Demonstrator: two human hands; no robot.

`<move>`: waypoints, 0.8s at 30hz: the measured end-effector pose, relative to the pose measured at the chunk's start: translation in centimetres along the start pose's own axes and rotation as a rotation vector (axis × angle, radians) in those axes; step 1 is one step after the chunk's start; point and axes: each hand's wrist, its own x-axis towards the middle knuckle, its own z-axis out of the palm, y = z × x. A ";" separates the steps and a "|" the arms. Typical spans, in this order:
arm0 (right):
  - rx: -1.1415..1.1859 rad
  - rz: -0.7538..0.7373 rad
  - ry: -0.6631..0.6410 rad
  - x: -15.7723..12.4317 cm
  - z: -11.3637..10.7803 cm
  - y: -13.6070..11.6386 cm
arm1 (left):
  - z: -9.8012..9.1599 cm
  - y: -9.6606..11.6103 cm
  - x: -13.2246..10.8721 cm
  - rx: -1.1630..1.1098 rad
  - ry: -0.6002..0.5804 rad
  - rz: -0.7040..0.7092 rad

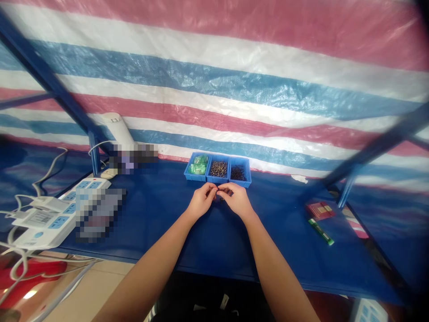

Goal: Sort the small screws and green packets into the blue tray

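My left hand [203,199] and my right hand [236,198] meet over the blue table [147,214], fingertips pinched close together. Whatever lies between them is too small to make out; a dark speck shows just below the fingers. Right behind the hands stand three joined blue bins. The left bin [195,177] holds green and clear pieces [198,165]. Small brass-and-dark parts [219,168] fill the middle one. In the right bin [246,182] lie thin black pieces [237,172], perhaps screws.
White power strips [63,219] with plugs and tangled cables lie at the left, beside a blurred-out item. A white cylinder [119,132] leans behind. At right are a red box [321,210] and a green packet [321,231]. Blue metal posts [63,96] frame a striped sheet [214,58].
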 end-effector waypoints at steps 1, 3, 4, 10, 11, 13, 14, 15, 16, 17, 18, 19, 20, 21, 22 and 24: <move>0.004 -0.001 0.001 0.0 0.1 -0.1 | -0.1 0.1 0.0 0.017 0.017 -0.005; 0.004 -0.006 0.011 -0.1 0.2 -0.3 | -0.1 0.1 0.0 0.039 0.039 -0.016; 0.004 -0.010 0.023 -0.1 0.3 -0.4 | -0.1 0.2 0.0 0.035 0.041 -0.022; 0.053 0.008 0.112 -0.1 0.6 -0.6 | 0.1 0.2 -0.1 -0.117 0.016 -0.023; 0.056 0.010 0.112 -0.1 0.7 -0.7 | 0.1 0.2 -0.1 -0.120 0.021 -0.018; 0.049 0.007 0.104 -0.2 0.8 -0.8 | 0.1 0.2 -0.1 -0.089 0.046 -0.011; 0.042 0.000 0.096 -0.2 0.9 -0.8 | 0.0 0.2 -0.1 -0.062 0.062 -0.011; 0.036 -0.008 0.089 -0.2 0.9 -0.9 | -0.1 0.2 -0.1 -0.034 0.073 -0.014; 0.029 -0.017 0.082 -0.2 1.0 -0.9 | -0.1 0.2 -0.1 -0.013 0.079 -0.017; 0.021 -0.025 0.078 -0.2 1.0 -0.9 | -0.2 0.2 -0.1 -0.005 0.080 -0.020; 0.015 -0.032 0.079 -0.3 1.0 -1.0 | -0.2 0.2 -0.1 -0.009 0.076 -0.024; 0.010 -0.037 0.086 -0.3 1.0 -1.0 | -0.2 0.3 -0.1 -0.023 0.068 -0.026; 0.009 -0.038 0.097 -0.3 1.0 -1.0 | -0.1 0.3 -0.1 -0.038 0.059 -0.026; 0.010 -0.035 0.105 -0.3 1.0 -1.0 | -0.1 0.3 -0.1 -0.051 0.052 -0.024; 0.011 -0.029 0.112 -0.3 1.0 -0.9 | 0.0 0.3 -0.1 -0.062 0.047 -0.020; 0.008 -0.017 0.119 -0.3 1.0 -1.0 | 0.0 0.3 -0.2 -0.061 0.046 -0.008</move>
